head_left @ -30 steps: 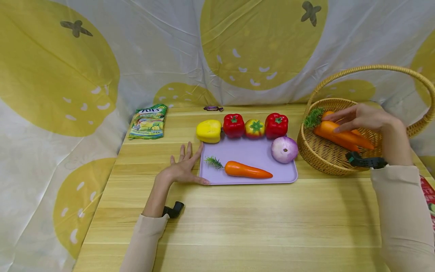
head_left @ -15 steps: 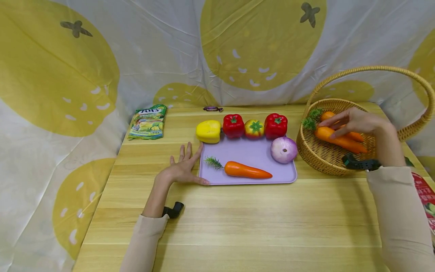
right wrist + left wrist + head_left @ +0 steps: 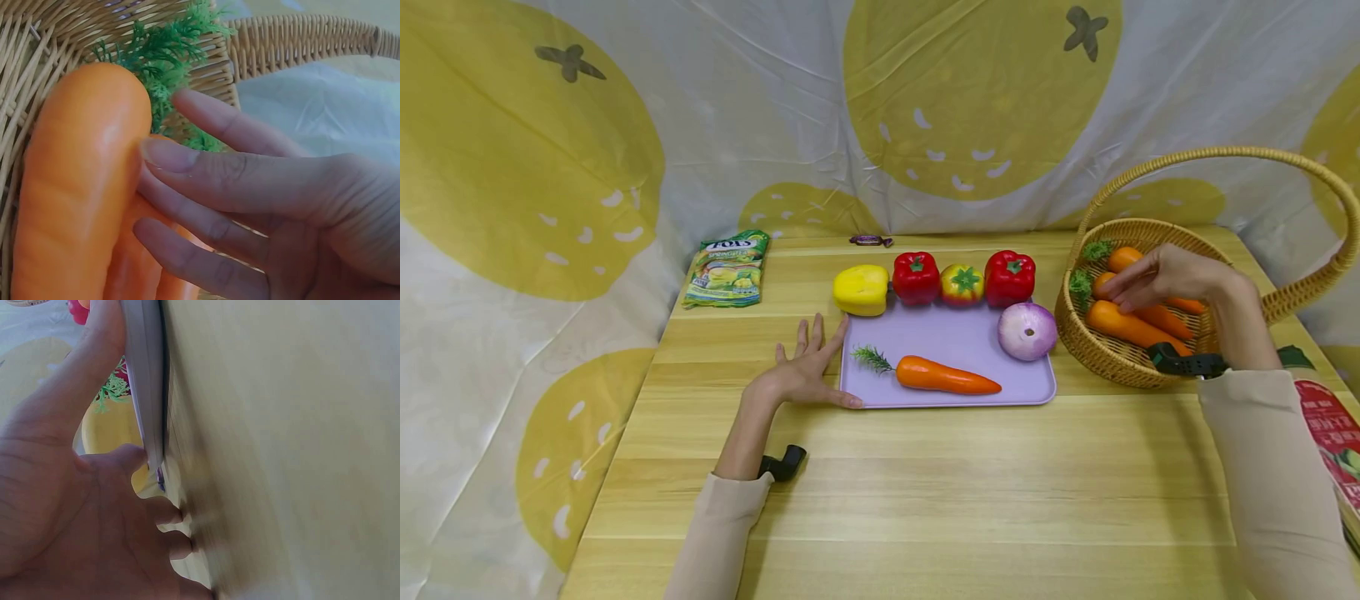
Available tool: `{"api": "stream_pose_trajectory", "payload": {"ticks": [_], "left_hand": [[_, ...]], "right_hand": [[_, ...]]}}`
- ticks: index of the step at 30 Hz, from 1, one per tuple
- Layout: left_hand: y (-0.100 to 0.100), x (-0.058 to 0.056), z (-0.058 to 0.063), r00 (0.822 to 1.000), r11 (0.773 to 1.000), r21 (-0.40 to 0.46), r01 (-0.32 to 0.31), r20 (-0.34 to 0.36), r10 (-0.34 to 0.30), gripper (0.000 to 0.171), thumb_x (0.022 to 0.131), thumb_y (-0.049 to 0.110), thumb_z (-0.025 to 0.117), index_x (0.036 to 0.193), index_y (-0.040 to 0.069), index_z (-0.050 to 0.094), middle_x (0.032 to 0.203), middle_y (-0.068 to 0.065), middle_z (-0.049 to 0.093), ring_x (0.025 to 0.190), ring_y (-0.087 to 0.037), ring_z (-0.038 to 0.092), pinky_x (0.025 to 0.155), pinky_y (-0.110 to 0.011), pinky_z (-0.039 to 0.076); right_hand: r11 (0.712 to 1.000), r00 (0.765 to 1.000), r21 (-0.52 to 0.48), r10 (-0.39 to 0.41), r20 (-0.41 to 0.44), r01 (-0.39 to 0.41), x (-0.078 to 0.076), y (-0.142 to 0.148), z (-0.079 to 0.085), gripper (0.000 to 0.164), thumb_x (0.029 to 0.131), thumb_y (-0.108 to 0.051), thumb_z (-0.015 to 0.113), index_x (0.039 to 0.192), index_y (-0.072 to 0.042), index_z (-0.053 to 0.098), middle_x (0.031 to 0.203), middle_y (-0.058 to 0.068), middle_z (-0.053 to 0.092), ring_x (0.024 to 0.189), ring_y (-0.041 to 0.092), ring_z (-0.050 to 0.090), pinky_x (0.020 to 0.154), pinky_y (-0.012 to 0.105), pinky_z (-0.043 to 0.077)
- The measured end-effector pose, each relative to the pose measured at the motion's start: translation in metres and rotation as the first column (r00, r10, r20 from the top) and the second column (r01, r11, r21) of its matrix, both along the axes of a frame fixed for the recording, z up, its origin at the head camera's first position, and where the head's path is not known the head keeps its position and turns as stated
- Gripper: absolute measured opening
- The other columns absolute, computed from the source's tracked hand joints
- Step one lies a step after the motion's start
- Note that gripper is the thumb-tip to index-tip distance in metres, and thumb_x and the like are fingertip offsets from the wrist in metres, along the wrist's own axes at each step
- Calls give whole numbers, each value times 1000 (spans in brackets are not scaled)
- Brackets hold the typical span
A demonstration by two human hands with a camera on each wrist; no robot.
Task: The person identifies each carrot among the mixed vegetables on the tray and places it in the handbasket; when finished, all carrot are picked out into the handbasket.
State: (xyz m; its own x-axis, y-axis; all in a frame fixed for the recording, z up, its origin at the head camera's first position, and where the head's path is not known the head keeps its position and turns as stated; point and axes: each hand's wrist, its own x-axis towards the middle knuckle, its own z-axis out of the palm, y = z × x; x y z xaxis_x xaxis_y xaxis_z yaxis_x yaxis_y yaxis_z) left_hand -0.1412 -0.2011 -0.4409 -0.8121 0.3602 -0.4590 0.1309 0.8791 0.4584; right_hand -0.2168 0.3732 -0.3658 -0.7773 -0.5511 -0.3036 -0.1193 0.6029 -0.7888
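Note:
My left hand point(image 3: 805, 373) is spread at the left side of a lilac tray point(image 3: 936, 333), thumb and index finger touching its edge. A carrot point(image 3: 946, 377) with a green top lies on that tray, as does a purple onion point(image 3: 1027, 332) at the right. Inside a wicker basket point(image 3: 1078, 357), several carrots lie side by side. Over them is my right hand point(image 3: 1183, 275), its fingers loosely bent. In the right wrist view, the thumb tip is at the side of the front carrot point(image 3: 81, 181), without a grip around it.
Behind the tray stand a yellow pepper point(image 3: 861, 290), a red pepper point(image 3: 915, 277), a yellow-red tomato-like piece point(image 3: 962, 285) and another red pepper point(image 3: 1010, 278). A green packet point(image 3: 727, 268) and a wrapped candy point(image 3: 871, 240) lie farther back. A red package point(image 3: 1330, 429) lies at the right edge.
Inside the basket, the front carrot has come nearer and apart from the others. My right hand has shifted slightly left and its fingers have come off it. The left hand stays put.

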Motion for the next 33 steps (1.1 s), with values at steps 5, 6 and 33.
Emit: {"api": "stream_pose_trajectory", "payload": {"ticks": [5, 6, 33], "left_hand": [[-3, -5, -8, 1000, 1000, -13, -1, 1, 1, 147, 56, 91, 74, 162, 43, -16, 166, -10, -37, 153, -34, -37, 116, -80, -15], [-3, -5, -9, 1000, 1000, -20, 0, 1, 0, 147, 56, 91, 74, 162, 44, -16, 166, -10, -38, 153, -34, -38, 116, -79, -15], [10, 12, 31, 1000, 1000, -15, 18, 22, -18, 133, 79, 63, 82, 166, 28, -12, 167, -21, -32, 155, -43, -31, 115, -82, -13]], "right_hand": [[1000, 1000, -11, 13, 27, -13, -1, -1, -1, 38, 89, 6, 74, 122, 22, 64, 104, -12, 81, 94, 2, 76, 78, 21, 62], [1000, 1000, -2, 15, 23, -15, -1, -2, -2, 37, 89, 6, 75, 121, 21, 65, 103, -13, 81, 93, 1, 75, 78, 21, 62], [987, 993, 161, 9, -118, 10, 8, -7, 10, 34, 91, -8, 78, 123, 2, 74, 109, 8, 81, 95, -3, 72, 80, 13, 55]]}}
